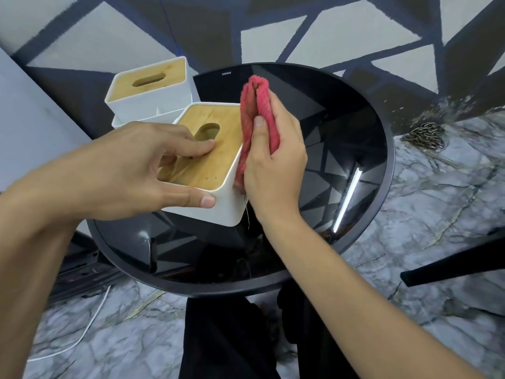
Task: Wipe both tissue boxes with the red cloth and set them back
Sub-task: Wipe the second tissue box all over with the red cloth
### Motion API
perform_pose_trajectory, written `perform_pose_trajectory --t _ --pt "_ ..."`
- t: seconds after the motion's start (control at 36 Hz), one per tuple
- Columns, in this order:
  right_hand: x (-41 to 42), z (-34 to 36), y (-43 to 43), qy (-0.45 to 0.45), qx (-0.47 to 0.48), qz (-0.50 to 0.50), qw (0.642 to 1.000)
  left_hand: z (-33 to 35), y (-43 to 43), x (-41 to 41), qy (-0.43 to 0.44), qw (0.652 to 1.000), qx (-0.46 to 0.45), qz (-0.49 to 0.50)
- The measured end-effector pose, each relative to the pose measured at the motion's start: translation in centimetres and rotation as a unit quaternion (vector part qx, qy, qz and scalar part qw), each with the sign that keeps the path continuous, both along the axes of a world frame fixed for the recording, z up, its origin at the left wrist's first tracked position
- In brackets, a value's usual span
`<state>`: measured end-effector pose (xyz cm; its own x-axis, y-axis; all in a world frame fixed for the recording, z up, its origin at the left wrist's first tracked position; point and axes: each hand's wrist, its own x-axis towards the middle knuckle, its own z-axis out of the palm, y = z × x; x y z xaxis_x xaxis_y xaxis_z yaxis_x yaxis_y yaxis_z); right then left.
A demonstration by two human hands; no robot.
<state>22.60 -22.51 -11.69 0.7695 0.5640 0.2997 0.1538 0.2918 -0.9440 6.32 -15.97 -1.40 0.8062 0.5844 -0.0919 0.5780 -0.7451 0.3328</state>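
Fingers (191, 147) of the left hand (123, 170) curl over the wooden lid of the near tissue box (216, 214), thumb on its white front wall, holding it, seemingly raised, over the round black glass table (388, 165). The right hand (276, 165) clasps the folded red cloth (257, 105) against the box's right wall, so the first box looks mid-wipe. Next, the box probably needs turning to unwiped sides. The far tissue box (153, 102) stands at the table's back-left edge. Neither lid slot shows tissue; contents hidden.

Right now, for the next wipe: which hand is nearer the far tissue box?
Left: left hand sits just before the far tissue box; right hand, with red cloth, farther right.
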Motion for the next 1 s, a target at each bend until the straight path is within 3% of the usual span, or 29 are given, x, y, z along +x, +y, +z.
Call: perform_pose_trajectory --t 0.17,0.44,0.83,1.0 --pt "1.6 -1.5 1.7 0.122 -0.084 0.034 0.988 0.2 0.1 0.0 0.008 1.000 -0.023 0.006" --pt "0.2 -1.9 -0.2 0.060 -0.143 0.036 0.987 0.5 -0.4 0.2 0.019 1.000 0.001 0.016" --pt "-6.5 -2.1 -6.2 0.154 -0.081 0.049 0.983 0.4 -0.5 0.2 0.021 1.000 0.006 0.020" --pt "-7.6 -2.2 -7.7 0.155 -0.081 0.065 0.982 0.2 -0.3 0.1 0.012 1.000 0.000 0.017"
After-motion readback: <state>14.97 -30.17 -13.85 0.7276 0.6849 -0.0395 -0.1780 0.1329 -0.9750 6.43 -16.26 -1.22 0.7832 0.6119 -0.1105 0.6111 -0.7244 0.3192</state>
